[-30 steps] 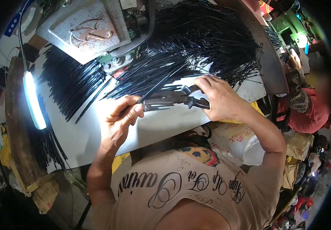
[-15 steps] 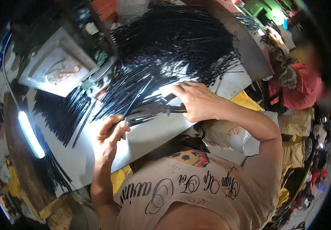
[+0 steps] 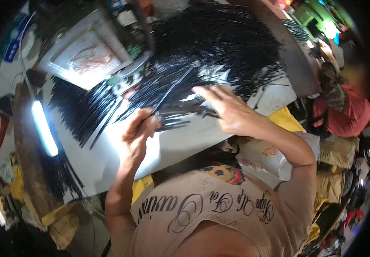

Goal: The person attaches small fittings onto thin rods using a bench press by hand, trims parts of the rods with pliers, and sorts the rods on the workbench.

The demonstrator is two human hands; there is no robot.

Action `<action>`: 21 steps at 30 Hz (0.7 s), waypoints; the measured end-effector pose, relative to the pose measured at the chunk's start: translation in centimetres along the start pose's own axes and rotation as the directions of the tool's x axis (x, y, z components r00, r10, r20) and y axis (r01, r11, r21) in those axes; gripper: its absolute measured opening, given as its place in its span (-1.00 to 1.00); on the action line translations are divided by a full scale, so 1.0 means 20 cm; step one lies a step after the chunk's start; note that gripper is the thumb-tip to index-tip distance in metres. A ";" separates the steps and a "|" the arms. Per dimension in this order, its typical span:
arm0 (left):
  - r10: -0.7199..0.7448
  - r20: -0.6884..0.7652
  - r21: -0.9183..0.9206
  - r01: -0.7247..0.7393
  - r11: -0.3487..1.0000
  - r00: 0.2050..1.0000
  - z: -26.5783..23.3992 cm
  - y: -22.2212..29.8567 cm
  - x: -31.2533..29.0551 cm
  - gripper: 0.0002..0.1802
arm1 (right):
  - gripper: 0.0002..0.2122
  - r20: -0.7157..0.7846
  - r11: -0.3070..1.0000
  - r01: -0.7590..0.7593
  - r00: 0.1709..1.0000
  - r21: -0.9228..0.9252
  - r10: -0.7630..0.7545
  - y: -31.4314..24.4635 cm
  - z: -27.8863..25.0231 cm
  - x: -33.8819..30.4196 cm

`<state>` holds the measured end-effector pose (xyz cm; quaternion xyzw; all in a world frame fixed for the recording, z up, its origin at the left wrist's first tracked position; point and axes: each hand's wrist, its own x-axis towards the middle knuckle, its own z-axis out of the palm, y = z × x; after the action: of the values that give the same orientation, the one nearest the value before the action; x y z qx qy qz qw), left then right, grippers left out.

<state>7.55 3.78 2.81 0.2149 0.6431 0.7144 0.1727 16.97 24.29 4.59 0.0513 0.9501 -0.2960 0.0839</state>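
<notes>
Black strips (image 3: pixel 172 88) pinched in left hand (image 3: pixel 138 132) grip; right hand (image 3: pixel 230 113) spread flat, released.

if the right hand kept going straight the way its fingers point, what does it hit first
Most likely the big pile of thin black strands heaped on the white table. The right hand points up and left, its fingertips already at the pile's loose edge, though depth is hard to judge.

Right hand (image 3: pixel 232 113) fingertips: hidden among black strips (image 3: pixel 210 47).
Left hand (image 3: pixel 138 133) grip: blurred, contents unclear.
Machine (image 3: pixel 86 55): motion-blurred.
</notes>
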 end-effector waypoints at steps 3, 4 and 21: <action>-0.049 -0.103 0.014 0.050 0.999 0.994 -0.04 -0.01 0.05 -0.83 | -0.39 -0.158 0.932 0.212 0.951 -0.296 -0.266 0.02 -0.02 0.00; -0.119 -0.071 0.005 0.120 0.993 0.990 -0.07 0.02 0.07 -0.83 | -0.39 -0.189 0.902 0.249 0.925 -0.353 -0.329 0.02 -0.02 0.01; -0.293 0.388 -0.572 0.477 0.667 0.874 -0.16 -0.08 0.06 -0.78 | -0.47 -0.220 0.922 0.263 0.918 -0.283 -0.330 0.01 0.03 0.10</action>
<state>4.71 1.90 1.01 0.0916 0.3555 0.8037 0.4683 15.10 24.12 3.58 -0.0664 0.9788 -0.1748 -0.0837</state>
